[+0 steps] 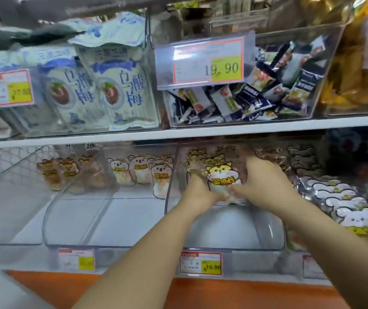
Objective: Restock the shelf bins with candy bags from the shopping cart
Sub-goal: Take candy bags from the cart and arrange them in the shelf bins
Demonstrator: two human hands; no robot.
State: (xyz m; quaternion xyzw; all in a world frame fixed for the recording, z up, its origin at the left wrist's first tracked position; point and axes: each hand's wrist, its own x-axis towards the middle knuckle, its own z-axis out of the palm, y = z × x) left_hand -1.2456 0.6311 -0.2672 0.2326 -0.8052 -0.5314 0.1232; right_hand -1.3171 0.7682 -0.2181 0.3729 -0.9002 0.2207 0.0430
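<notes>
Both my arms reach into a clear plastic bin (267, 233) on the lower shelf. A candy bag with a yellow cartoon animal (222, 176) stands between my hands, in front of several similar bags at the bin's back. My left hand (197, 192) grips the bag's lower left side. My right hand (261, 179) holds its right side, fingers curled round the edge. The shopping cart is out of view.
To the left stand two more clear bins, one with pink koala bags (140, 170), one with orange animal bags (60, 172). A bin at the right holds white animal bags (343, 206). The upper shelf carries plum bags (111, 90) and small packets (256, 94). Price tags (200, 263) line the shelf edge.
</notes>
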